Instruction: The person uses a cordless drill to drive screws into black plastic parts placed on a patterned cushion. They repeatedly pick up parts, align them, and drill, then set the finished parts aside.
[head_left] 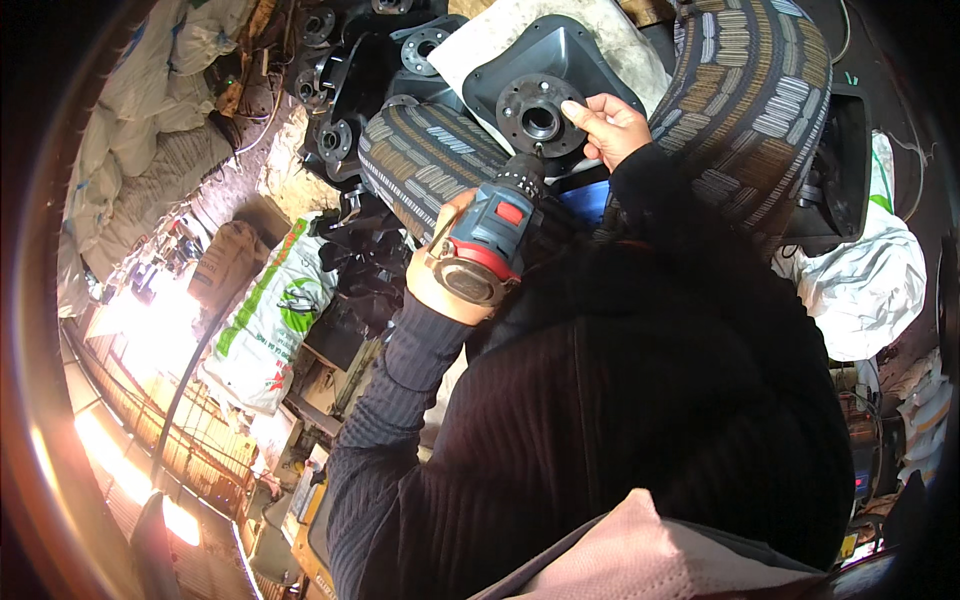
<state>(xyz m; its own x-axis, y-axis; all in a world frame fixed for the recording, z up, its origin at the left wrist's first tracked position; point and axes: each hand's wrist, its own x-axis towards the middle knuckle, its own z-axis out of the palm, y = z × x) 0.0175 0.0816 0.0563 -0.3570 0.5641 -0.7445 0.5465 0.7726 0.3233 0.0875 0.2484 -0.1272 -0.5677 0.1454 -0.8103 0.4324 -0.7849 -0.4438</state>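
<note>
A blue-grey cordless drill (495, 230) with a red button and red trim is gripped in my left hand (430, 285). Its bit end meets the near edge of a round dark metal flange (520, 100), which has a raised centre hole and small holes around it. The flange sits on a black moulded plastic part (570, 60) with a broad tapered shape. At the flange's right side, my right hand (612, 130) has thumb and forefinger closed together; what they pinch, if anything, is hidden.
Patterned fabric covers my legs (745, 110) on both sides of the part. A pale cloth (625, 45) lies beneath it. More black parts with flanges (335, 140) are piled at the far left. White sacks (275, 315) lie left, another white bag (865, 285) right.
</note>
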